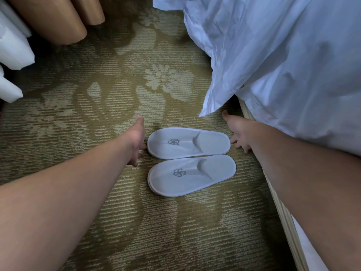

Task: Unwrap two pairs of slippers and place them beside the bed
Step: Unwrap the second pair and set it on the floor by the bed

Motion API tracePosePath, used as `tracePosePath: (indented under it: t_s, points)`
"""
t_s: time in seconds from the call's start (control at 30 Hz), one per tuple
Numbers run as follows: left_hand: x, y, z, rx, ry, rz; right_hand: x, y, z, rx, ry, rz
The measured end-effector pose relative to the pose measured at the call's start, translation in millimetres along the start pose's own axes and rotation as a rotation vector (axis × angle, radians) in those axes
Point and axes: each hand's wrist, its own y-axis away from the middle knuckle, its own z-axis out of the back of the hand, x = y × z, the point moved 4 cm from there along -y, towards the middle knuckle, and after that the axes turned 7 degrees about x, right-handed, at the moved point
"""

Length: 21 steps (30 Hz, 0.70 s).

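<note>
We are placing: the slippers [188,143] lie on the carpet [93,106] just beside the bed [293,65]. Our left hand [137,141] and right hand [237,133], fingers loose and holding nothing, flank the far one (perhaps touching); next, a light nudge to align them

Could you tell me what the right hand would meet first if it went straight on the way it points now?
Most likely the far slipper: the right hand points its fingers at the end nearest the bed, with little carpet between. Depth is unclear, so they may already touch.
</note>
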Motion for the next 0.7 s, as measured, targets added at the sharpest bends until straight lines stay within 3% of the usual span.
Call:
tracePosePath:
  t_s: [0.43,0.6,0.7]
  points:
    - [5,-3,4,-0.020,-0.064,0.010,-3,1,0,0.004,0.000,0.009]
    - [16,11,3,-0.009,-0.359,0.176,-24,12,-4,0.066,0.080,-0.103]
    - [29,18,-2,0.079,-0.380,0.277,-39,14,-9,0.063,0.118,-0.159]
